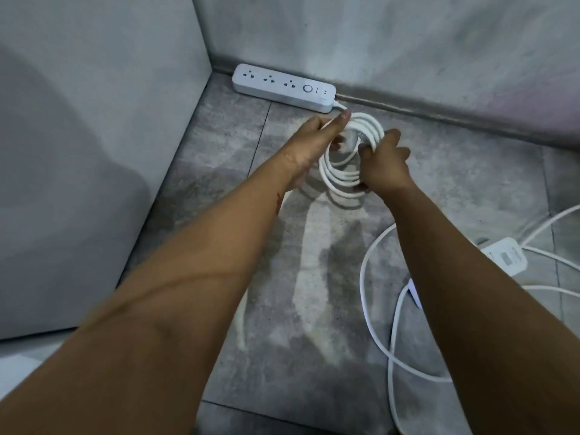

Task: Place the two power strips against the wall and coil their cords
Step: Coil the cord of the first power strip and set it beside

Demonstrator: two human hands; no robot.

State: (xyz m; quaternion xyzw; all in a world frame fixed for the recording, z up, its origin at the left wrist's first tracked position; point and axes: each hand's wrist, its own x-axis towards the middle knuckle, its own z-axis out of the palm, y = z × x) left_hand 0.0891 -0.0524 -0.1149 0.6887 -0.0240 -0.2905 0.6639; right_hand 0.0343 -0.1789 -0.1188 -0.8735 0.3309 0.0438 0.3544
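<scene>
Right hand [384, 161] has its fingers curled round the near-right side of the coiled cord [337, 180], thumb hooked inside the loop. The left hand [314, 142] holds the far-left side, forefinger straight along the strands and the other fingers tucked into the ring. The coil hangs between the hands just above the floor [282, 277], directly beyond both wrists. Its far edge is near the cord end of the first power strip [282, 87], which lies long-side to the wall [408, 42], touching the baseboard [439, 113]. Setting the coil down looks like a short drop beside that end, with nothing in the way. The second power strip [505, 255] lies well apart, close by the right forearm, so the right hand is the nearer. Its loose cord [373, 309] sprawls in wide loops, uncoiled. A grey panel [94, 120] closes off the left.
</scene>
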